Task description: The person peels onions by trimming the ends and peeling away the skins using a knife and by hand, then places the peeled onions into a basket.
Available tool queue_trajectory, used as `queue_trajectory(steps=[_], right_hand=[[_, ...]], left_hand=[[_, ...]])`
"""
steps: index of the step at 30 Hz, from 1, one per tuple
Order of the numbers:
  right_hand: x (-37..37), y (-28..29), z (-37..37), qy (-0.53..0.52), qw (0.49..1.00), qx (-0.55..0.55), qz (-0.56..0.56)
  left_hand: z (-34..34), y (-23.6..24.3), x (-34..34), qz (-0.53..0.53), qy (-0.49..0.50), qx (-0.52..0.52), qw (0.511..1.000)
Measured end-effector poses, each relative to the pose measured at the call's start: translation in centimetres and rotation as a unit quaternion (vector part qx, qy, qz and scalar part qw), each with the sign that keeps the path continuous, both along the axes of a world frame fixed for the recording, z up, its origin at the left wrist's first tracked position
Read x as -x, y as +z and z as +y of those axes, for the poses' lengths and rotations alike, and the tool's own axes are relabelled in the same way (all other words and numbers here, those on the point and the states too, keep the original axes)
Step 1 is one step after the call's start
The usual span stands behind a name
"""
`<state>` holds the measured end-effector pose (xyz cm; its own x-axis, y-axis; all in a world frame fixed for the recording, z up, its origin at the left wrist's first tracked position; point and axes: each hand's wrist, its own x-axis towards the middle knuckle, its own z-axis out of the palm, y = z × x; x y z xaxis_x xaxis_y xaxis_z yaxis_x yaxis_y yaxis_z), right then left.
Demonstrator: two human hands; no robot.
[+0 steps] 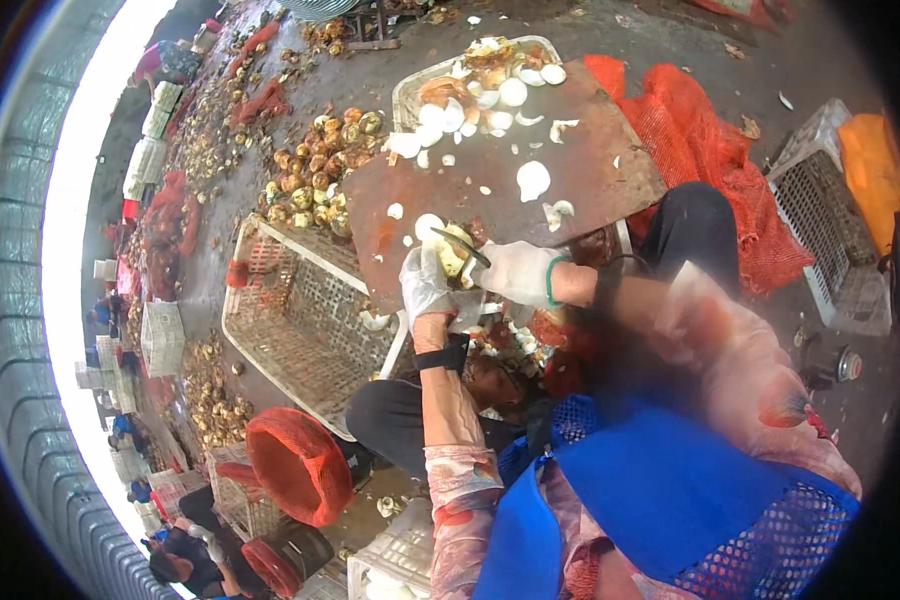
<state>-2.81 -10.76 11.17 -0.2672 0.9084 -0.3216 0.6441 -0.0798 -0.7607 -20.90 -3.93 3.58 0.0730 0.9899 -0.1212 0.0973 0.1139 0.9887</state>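
Note:
My gloved left hand (427,287) is closed around a pale yellow-green bulb (449,256) at the near edge of a brown board (610,155). My gloved right hand (520,271) grips a dark-bladed knife (469,243), its blade against the bulb. White peeled pieces (532,180) are scattered over the board. At its far end stands a pale crate (406,100) with white pieces and brown peelings. Scraps (520,338) lie below my hands.
An empty pale crate (295,320) and heaped unpeeled bulbs (320,170) are at left; red mesh sacking (698,150) and another crate (808,235) at right. A red-rimmed basket (295,465) is lower left. Other people work along the left, one (195,560) near the bottom.

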Motion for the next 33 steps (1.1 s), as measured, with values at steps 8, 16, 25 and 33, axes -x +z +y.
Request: queue_trajectory(steps=[8, 16, 25, 33], right_hand=[[1.6, -2.5, -1.2, -0.031, 0.995, -0.070, -0.068], [1.6, -2.6, 0.9, -0.077, 0.985, -0.068, -0.140], [0.0, -5.0, 4.5, -0.114, 0.985, -0.069, -0.109], [-2.2, -7.3, 6.2, -0.122, 0.990, -0.055, -0.051]], left_hand=[[2.0, -1.2, -1.1, 0.120, 0.021, -0.060, 0.991], [3.3, 0.2, -3.3, 0.179, 0.013, -0.036, 0.983], [3.5, -1.3, -2.6, 0.107, 0.045, -0.025, 0.993], [0.9, -1.2, -0.2, 0.040, 0.010, -0.017, 0.999]])
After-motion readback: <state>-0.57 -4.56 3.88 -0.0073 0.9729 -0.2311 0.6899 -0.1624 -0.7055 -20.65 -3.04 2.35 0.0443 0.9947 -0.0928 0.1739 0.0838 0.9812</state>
